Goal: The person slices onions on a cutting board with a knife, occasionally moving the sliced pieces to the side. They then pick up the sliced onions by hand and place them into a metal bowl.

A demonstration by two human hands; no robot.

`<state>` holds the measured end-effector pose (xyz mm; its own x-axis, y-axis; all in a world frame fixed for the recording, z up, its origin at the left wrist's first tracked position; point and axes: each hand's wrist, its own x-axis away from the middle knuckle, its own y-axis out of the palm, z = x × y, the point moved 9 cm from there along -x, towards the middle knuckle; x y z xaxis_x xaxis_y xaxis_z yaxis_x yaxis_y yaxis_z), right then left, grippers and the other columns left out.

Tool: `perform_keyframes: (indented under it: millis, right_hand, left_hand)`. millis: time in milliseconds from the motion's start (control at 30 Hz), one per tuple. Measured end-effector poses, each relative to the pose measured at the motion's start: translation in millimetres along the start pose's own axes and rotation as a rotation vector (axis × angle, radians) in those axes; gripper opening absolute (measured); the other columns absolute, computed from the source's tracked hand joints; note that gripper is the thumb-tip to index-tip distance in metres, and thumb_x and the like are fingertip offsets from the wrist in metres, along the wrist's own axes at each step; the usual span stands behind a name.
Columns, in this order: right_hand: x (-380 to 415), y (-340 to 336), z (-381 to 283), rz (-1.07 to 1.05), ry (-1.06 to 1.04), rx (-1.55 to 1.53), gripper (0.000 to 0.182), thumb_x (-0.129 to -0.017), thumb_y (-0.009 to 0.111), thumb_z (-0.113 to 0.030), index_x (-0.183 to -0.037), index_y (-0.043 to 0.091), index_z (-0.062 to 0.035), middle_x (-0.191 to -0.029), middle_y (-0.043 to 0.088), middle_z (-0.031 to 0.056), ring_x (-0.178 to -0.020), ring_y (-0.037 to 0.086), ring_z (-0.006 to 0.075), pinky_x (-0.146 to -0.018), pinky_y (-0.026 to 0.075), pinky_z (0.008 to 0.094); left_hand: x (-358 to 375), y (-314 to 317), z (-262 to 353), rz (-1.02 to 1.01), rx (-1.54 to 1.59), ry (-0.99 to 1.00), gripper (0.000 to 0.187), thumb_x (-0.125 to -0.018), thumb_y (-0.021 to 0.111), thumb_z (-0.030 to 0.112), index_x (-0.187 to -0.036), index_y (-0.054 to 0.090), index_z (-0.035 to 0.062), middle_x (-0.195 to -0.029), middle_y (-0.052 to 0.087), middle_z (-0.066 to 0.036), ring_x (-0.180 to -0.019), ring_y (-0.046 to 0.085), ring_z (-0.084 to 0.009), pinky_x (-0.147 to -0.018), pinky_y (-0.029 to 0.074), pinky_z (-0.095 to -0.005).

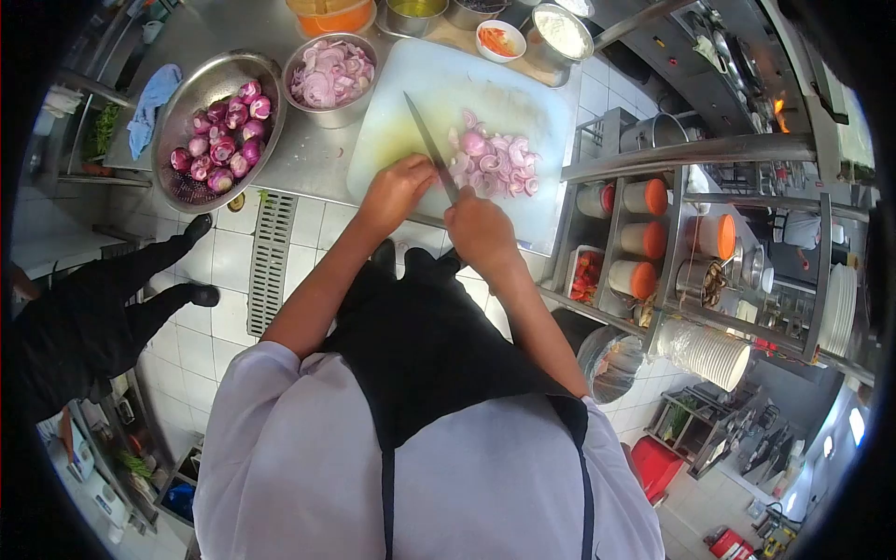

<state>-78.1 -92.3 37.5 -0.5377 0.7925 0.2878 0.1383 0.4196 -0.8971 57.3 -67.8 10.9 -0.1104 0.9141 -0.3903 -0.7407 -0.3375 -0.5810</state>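
Note:
My right hand (481, 229) is closed round the handle of a long kitchen knife (428, 140), whose blade points away and to the left across a white cutting board (541, 107). Sliced red onion (504, 166) lies in a loose pile just right of the blade. On the board's near edge, left of the knife, my left hand (399, 193) has its fingers curled together; whatever they may hold is hidden. A metal pot of sliced onion (331, 75) stands beyond the board's left side. Beside it, a perforated metal colander (177, 117) holds several peeled whole red onions (224, 140).
A blue cloth (155, 105) lies left of the colander. Behind the board stand a small white bowl (501, 42) with orange strips and a container of white powder (562, 35). Shelves with orange-lidded tubs (644, 240) are at right. Another person (93, 308) stands at left.

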Motion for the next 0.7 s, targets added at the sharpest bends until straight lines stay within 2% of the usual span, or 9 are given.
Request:
perform_keyframes:
  millis: [233,300,433,567,700]
  right_hand:
    - [0,10,-1,0.014,0.007,0.006,0.024,-0.097,0.06,-0.019,-0.101,0.058,0.0046,-0.081,0.072,0.0284,-0.08,0.075,0.0432,-0.072,0.061,0.0518]
    - [-14,36,3,0.098,-0.019,-0.014,0.023,-0.097,0.06,-0.019,-0.101,0.057,0.004,-0.08,0.072,0.0274,-0.078,0.075,0.0426,-0.071,0.061,0.0521]
    - [-28,29,7,0.195,-0.091,-0.073,0.022,-0.097,0.06,-0.019,-0.1,0.058,0.0029,-0.077,0.072,0.0253,-0.074,0.074,0.0426,-0.068,0.06,0.0523]
    - [-24,8,14,0.254,-0.065,-0.066,0.022,-0.097,0.059,-0.018,-0.099,0.057,0.004,-0.076,0.071,0.0269,-0.072,0.072,0.0449,-0.067,0.058,0.0546]
    - [-13,1,19,0.258,-0.037,-0.239,0.024,-0.098,0.057,-0.019,-0.101,0.057,0.0049,-0.079,0.069,0.0297,-0.075,0.069,0.0502,-0.072,0.055,0.0594]
  left_hand:
    - [1,2,-3,-0.005,0.01,-0.017,0.011,-0.088,0.075,0.004,-0.099,0.074,0.0025,-0.104,0.072,-0.01,-0.093,0.072,-0.0314,-0.082,0.059,-0.0408]
    - [4,3,-5,0.0,0.017,-0.023,0.011,-0.087,0.075,0.003,-0.099,0.074,0.0031,-0.104,0.072,-0.01,-0.093,0.072,-0.0312,-0.082,0.059,-0.0407]
    - [1,1,-4,0.015,0.035,-0.009,0.009,-0.088,0.074,0.003,-0.097,0.074,0.004,-0.103,0.071,-0.01,-0.092,0.071,-0.0327,-0.08,0.058,-0.0419]
    - [2,1,0,0.019,0.02,0.006,0.009,-0.088,0.073,0.003,-0.098,0.074,0.0034,-0.102,0.072,-0.011,-0.092,0.071,-0.0332,-0.078,0.058,-0.0419]
    - [-4,-20,13,0.195,-0.002,0.023,0.011,-0.088,0.075,0.004,-0.098,0.075,0.0024,-0.102,0.072,-0.012,-0.092,0.072,-0.0327,-0.078,0.059,-0.0409]
